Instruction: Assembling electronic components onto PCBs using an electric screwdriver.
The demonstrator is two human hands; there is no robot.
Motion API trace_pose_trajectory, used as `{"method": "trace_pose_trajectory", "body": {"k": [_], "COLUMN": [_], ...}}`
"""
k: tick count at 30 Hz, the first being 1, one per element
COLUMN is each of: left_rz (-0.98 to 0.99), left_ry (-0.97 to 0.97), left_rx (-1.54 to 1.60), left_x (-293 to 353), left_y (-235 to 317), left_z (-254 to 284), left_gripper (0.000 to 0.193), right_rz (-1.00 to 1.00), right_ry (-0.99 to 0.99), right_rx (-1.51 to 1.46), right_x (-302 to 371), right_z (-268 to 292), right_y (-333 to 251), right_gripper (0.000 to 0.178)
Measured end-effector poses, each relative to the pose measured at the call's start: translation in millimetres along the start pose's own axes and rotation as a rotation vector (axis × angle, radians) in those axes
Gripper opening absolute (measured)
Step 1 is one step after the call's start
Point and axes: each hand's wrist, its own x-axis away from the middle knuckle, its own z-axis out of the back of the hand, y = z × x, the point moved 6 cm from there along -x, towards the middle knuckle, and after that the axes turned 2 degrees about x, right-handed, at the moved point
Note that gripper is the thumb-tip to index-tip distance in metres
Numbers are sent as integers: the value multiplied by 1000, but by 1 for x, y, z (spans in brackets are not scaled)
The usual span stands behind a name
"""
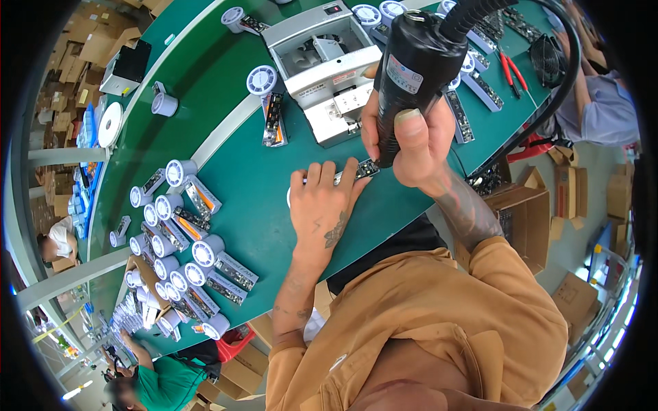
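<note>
My right hand [417, 142] is wrapped round a black power screwdriver [415, 51], thumb along its side. The tool points down, its lower end at a white housing with a circuit board [369, 168] on the green tabletop. My left hand [321, 209] lies over that housing, fingers bent round it and pressing it to the table. Most of the part is hidden under my left fingers; a white round end [288, 198] peeks out beside them. Just beyond stands a grey metal screw feeder [339, 72], partly behind my right hand.
Many similar white units with round ends [205, 252] stand at the left, some near a cardboard box. Another unit [273, 103] lies beside the feeder. Red-handled pliers [510, 72] lie far right. A conveyor belt [199, 82] runs behind. Other people work at both sides.
</note>
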Motion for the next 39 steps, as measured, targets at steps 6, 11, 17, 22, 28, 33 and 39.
{"method": "trace_pose_trajectory", "body": {"k": [6, 11, 17, 22, 28, 33, 39], "left_rz": [10, 4, 2, 6, -5, -20, 27], "left_ry": [-13, -6, -6, -27, -27, -31, 1], "left_rx": [6, 25, 18, 3, 4, -3, 40], "left_x": [1, 1, 0, 1, 1, 3, -10], "left_y": [0, 0, -1, 0, -1, 6, 25], "left_z": [-3, -3, -3, -1, -4, -4, -3], "left_gripper": [33, 33, 33, 34, 33, 34, 45], "right_rz": [-11, 16, 1, -23, -40, -87, 331], "right_ry": [23, 56, 62, 3, -73, 6, -54], "right_rx": [-50, -62, -66, -186, -293, -416, 55], "right_x": [4, 4, 7, 20, 33, 11, -59], "right_z": [6, 8, 6, 4, 8, 13, -11], "right_y": [5, 4, 5, 11, 13, -4, -17], "right_gripper": [73, 72, 78, 79, 81, 80, 54]}}
